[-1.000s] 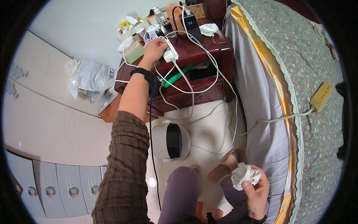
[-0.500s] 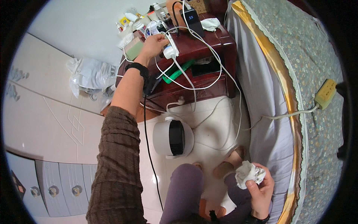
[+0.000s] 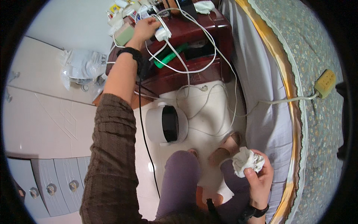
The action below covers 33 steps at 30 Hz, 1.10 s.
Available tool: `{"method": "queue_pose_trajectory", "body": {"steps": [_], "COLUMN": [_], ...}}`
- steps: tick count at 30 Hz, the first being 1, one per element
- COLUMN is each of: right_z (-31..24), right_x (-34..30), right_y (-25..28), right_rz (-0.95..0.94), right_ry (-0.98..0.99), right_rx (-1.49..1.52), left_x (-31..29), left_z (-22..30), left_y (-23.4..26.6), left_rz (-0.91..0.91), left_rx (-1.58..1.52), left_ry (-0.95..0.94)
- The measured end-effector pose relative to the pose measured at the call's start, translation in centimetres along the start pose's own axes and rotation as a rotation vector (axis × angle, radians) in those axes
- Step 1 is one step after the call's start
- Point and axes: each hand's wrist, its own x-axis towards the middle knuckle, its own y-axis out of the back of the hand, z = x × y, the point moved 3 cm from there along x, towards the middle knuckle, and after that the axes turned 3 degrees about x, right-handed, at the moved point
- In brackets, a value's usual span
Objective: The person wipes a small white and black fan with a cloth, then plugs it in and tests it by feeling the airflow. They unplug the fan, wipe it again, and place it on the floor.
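My left hand (image 3: 145, 30) reaches over the front of the dark red cabinet, its fingers drawn together beside a white power strip (image 3: 163, 33) with white cables. Whatever lies between those fingertips is too small to make out. Close to that hand, on the cabinet top, is a pale green box (image 3: 125, 34). Low on the right, my right hand (image 3: 259, 179) grips a crumpled white tissue (image 3: 247, 162) between thumb and fingers, above my right knee.
A white-and-black rounded appliance (image 3: 166, 124) stands on the tiled floor among loose cables. The cabinet (image 3: 209, 31) carries bottles. The bed (image 3: 317, 41) on the right holds a yellow socket block (image 3: 325, 83). A bagged item (image 3: 84, 65) sits left; a black cord (image 3: 145, 138) hangs down.
The whole view has shifted, so the cabinet and floor appliance appear higher and further left. My left hand stays by the power strip; my right still grips the tissue.
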Motion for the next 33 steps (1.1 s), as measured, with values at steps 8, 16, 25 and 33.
{"method": "queue_pose_trajectory", "body": {"steps": [8, 16, 25, 33], "right_z": [0.2, 0.4, 0.8, 0.9], "right_x": [0.1, 0.2, 0.5, 0.7], "right_y": [0.0, 0.0, 0.6, 0.4], "right_rz": [-0.001, 0.022, 0.048, 0.051], "right_ry": [-0.024, 0.039, 0.015, 0.032], "right_rx": [0.018, 0.013, 0.056, 0.049], "left_x": [0.1, -2.1, -0.3, -2.4], "left_z": [-0.6, 2.2, -0.4, 2.0], "left_y": [-0.1, 0.6, -0.8, -0.4], "left_rz": [0.087, 0.082, 0.194, 0.200], "left_rx": [0.046, -0.006, 0.165, 0.001], "left_ry": [-0.069, 0.076, -0.065, -0.002]}}
